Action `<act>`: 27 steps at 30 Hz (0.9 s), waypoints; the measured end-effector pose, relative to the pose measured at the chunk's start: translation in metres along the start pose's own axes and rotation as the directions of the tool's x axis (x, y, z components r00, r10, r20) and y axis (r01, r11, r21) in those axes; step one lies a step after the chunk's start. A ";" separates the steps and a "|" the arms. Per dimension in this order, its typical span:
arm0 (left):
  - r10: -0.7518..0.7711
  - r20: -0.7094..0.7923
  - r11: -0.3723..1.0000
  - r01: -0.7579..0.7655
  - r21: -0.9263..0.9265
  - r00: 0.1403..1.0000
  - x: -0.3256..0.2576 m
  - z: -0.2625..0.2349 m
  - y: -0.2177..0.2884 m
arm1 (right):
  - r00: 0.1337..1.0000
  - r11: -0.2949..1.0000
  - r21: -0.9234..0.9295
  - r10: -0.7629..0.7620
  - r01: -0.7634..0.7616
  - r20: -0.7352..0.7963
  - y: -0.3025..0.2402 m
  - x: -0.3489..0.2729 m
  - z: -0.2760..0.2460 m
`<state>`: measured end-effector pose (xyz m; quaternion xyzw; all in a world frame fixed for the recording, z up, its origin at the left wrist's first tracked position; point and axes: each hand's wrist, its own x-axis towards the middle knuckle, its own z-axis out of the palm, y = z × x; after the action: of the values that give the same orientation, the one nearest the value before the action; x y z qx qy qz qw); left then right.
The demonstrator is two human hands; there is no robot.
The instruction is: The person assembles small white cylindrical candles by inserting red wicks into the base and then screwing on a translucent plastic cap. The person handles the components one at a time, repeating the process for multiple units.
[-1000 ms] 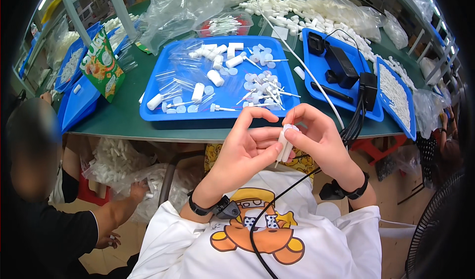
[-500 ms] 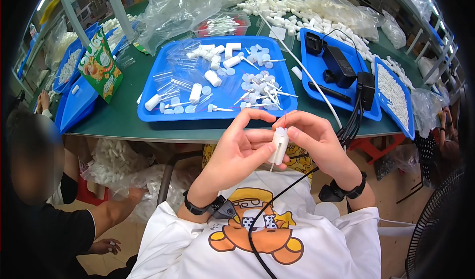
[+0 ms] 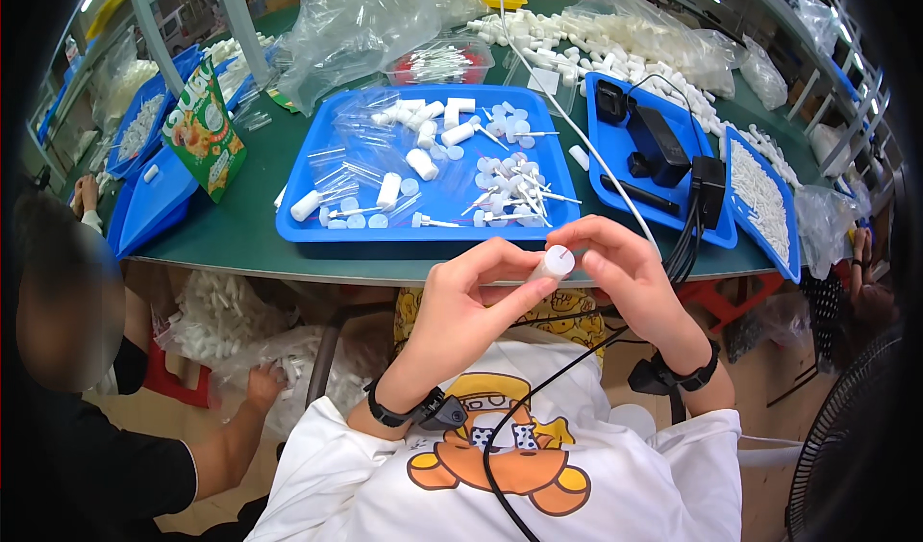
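Observation:
My left hand (image 3: 481,287) pinches a small white plastic cylinder (image 3: 546,271) between thumb and fingers, just in front of the table edge. Its round flat end faces up toward me, with a thin reddish strand or mark at the centre. Curved around its right side is my right hand (image 3: 625,268), thumb and fingers apart, the index fingertip close behind the cylinder; whether it touches is unclear. Beyond both hands lies a blue tray (image 3: 288,196) holding white cylinders (image 3: 420,164), translucent round discs (image 3: 378,221), thin clear tubes (image 3: 361,169) and thin white sticks with disc ends (image 3: 519,188).
On the right, another blue tray (image 3: 615,196) holds black power adapters (image 3: 657,138); a further tray holds small white pieces (image 3: 760,191). Behind lie heaped white cylinders (image 3: 635,66) and clear plastic bags (image 3: 356,32). A green snack bag (image 3: 207,133) stands left. A co-worker's arm (image 3: 231,446) reaches into bagged parts.
The white cylinder has tipped so its round end faces me instead of its slotted side. My right thumb has moved off it. The view has shifted slightly.

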<state>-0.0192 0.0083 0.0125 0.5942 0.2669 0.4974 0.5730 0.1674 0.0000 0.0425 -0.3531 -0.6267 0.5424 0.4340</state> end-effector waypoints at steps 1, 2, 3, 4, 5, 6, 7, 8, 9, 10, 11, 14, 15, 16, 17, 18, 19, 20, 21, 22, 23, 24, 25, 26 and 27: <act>-0.005 0.001 1.000 0.005 0.008 1.000 -0.001 0.000 0.001 | 1.000 1.000 0.016 0.021 -0.021 0.005 -0.001 -0.001 0.001; -0.010 0.003 1.000 0.010 0.016 1.000 -0.002 -0.001 0.001 | 1.000 0.999 -0.034 -0.013 0.014 0.028 0.001 -0.001 0.002; -0.018 0.004 1.000 0.017 0.023 1.000 -0.002 -0.001 0.001 | 0.998 0.995 -0.083 -0.044 0.049 0.052 0.006 -0.002 0.002; -0.009 0.000 1.000 0.009 0.026 1.000 -0.003 -0.001 0.001 | 0.994 0.988 -0.130 -0.074 0.084 0.077 0.009 -0.002 0.002; 0.000 -0.004 1.000 0.000 0.029 1.000 -0.002 -0.002 0.000 | 0.996 0.988 -0.132 -0.069 0.076 0.060 0.010 -0.002 0.004; 0.008 -0.011 0.999 -0.008 0.032 1.000 -0.003 -0.002 -0.001 | 0.996 0.987 -0.136 -0.075 0.081 0.048 0.011 -0.002 0.006; 0.022 -0.011 0.999 -0.022 0.039 1.000 -0.003 -0.002 -0.002 | 0.996 0.987 -0.139 -0.081 0.086 0.036 0.012 -0.002 0.008; 0.036 -0.010 0.998 -0.036 0.045 0.999 -0.003 -0.003 -0.004 | 0.996 0.986 -0.142 -0.088 0.090 0.023 0.012 -0.002 0.009; 0.049 -0.009 0.997 -0.049 0.052 0.999 -0.003 -0.003 -0.005 | 0.995 0.984 -0.146 -0.103 0.103 0.004 0.013 -0.001 0.011; 0.066 -0.016 0.995 -0.064 0.070 0.998 -0.002 -0.003 -0.005 | 0.993 0.982 -0.151 -0.119 0.115 -0.015 0.014 -0.001 0.012; 0.082 -0.023 0.993 -0.080 0.089 0.996 -0.002 -0.002 -0.005 | 0.990 0.980 -0.155 -0.135 0.128 -0.033 0.014 -0.001 0.013; 0.098 -0.001 0.987 -0.097 0.128 0.995 -0.001 -0.004 -0.003 | 0.985 0.977 -0.132 -0.170 0.166 -0.023 0.014 0.002 0.012; 0.096 0.013 0.986 -0.096 0.139 0.995 -0.001 -0.005 -0.003 | 0.986 0.979 -0.117 -0.168 0.164 -0.021 0.013 0.002 0.012; 0.084 0.017 0.990 -0.085 0.113 0.996 -0.001 -0.005 -0.003 | 0.986 0.981 -0.102 -0.165 0.163 -0.019 0.012 0.002 0.012; 0.073 0.020 0.993 -0.074 0.088 0.997 -0.001 -0.004 -0.004 | 0.986 0.983 -0.087 -0.163 0.161 -0.016 0.011 0.002 0.012; 0.063 0.023 0.996 -0.064 0.062 0.998 -0.001 -0.003 -0.005 | 0.986 0.982 -0.097 -0.163 0.160 -0.026 0.009 0.003 0.011; 0.068 0.071 0.997 -0.070 0.031 0.995 -0.001 -0.005 -0.005 | 0.986 0.982 -0.107 -0.163 0.158 -0.036 0.008 0.004 0.011; 0.062 0.078 0.998 -0.063 0.006 0.995 -0.002 -0.005 -0.004 | 0.986 0.981 -0.116 -0.163 0.157 -0.045 0.006 0.004 0.010; 0.057 0.083 0.998 -0.056 -0.016 0.995 -0.001 -0.004 -0.003 | 0.991 0.990 -0.074 -0.124 0.119 -0.059 0.002 0.007 0.011; 0.053 0.087 0.998 -0.050 -0.039 0.995 -0.001 -0.004 -0.002 | 0.992 0.990 -0.094 -0.115 0.108 -0.062 0.000 0.009 0.011; 0.058 0.112 0.998 -0.056 -0.022 0.992 0.000 -0.006 -0.002 | 0.992 0.989 -0.113 -0.105 0.098 -0.064 0.000 0.012 0.011; 0.044 0.112 0.999 -0.043 -0.014 0.993 0.000 -0.007 0.000 | 0.993 0.987 -0.133 -0.097 0.087 -0.069 -0.003 0.015 0.012; 0.031 0.112 1.000 -0.030 -0.006 0.993 0.000 -0.008 0.004 | 0.993 0.984 -0.160 -0.088 0.075 -0.076 -0.006 0.018 0.015; 0.017 0.111 1.000 -0.018 0.003 0.994 0.000 -0.010 0.006 | 0.995 0.972 -0.220 -0.096 0.086 -0.032 -0.008 0.023 0.016; 0.003 0.148 0.998 -0.012 0.058 0.989 0.002 -0.015 0.005 | 0.995 0.955 -0.279 -0.099 0.100 0.018 -0.010 0.029 0.017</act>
<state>-0.0336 0.0151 0.0158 0.6472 0.2359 0.4459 0.5715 0.1413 0.0191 0.0568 -0.3776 -0.7150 0.4266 0.4052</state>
